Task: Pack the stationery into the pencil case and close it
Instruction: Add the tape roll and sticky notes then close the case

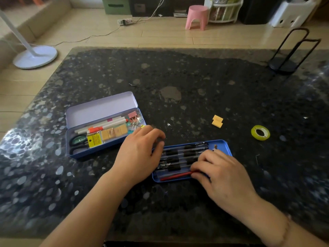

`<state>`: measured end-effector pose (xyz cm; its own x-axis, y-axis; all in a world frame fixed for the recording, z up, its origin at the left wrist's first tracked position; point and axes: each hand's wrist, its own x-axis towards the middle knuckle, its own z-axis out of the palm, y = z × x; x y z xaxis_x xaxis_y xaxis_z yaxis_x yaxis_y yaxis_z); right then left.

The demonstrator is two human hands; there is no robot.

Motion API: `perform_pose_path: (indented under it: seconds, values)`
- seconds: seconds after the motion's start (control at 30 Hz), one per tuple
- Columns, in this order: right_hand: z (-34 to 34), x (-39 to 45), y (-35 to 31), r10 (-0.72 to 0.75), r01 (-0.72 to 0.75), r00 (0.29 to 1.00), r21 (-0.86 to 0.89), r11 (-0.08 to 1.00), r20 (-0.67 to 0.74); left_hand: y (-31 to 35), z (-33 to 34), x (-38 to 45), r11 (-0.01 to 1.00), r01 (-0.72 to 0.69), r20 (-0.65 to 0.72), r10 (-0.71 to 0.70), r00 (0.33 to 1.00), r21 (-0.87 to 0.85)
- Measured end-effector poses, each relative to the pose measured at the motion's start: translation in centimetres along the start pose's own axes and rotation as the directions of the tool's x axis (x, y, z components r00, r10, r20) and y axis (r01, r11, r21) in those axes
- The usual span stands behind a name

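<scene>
Fingertips (196, 165) on blue tray's (220, 144) pens (178, 158)

Both hands on blue tray (224, 145) of black pens (179, 157), open pencil case (99, 111) left, tape roll (260, 132) right

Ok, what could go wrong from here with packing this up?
The tape and yellow pieces lie loose on the table, away from both hands, so they may get left out. The case already looks full, so the tray of pens might not seat and the lid might not close.
</scene>
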<state>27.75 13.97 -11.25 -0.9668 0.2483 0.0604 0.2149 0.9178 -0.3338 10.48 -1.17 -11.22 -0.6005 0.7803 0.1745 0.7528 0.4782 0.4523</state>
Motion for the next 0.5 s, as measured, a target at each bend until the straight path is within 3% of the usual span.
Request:
perform_pose_path:
  seconds: [0.13, 0.23, 0.33, 0.4, 0.5]
  values:
    - [-0.4, -0.3, 0.2, -0.005, 0.005, 1.0, -0.015, 1.0, 0.014, -0.1, 0.0, -0.2, 0.997, -0.076, 0.133, 0.073, 0.988, 0.018]
    - [-2.2, -0.2, 2.8, 0.169, -0.169, 0.983, 0.008, 0.986, -0.074, 0.1, 0.1, -0.5, 0.987, -0.154, 0.244, 0.139, 0.96, 0.042]
    - [-3.7, 0.1, 7.9, 0.434, -0.441, 0.892, -0.034, 0.897, -0.126, 0.5, 0.4, -0.6, 0.975, -0.216, 0.314, 0.188, 0.93, 0.055]
    - [-4.2, 0.4, 10.4, 0.595, -0.597, 0.802, -0.032, 0.802, -0.05, 0.5, 0.5, -0.6, 0.968, -0.245, 0.34, 0.211, 0.916, 0.057]
    - [-3.5, 1.0, 12.0, 0.663, -0.659, 0.748, -0.08, 0.747, 0.024, 0.9, 0.7, -0.7, 0.964, -0.263, 0.362, 0.231, 0.903, 0.042]
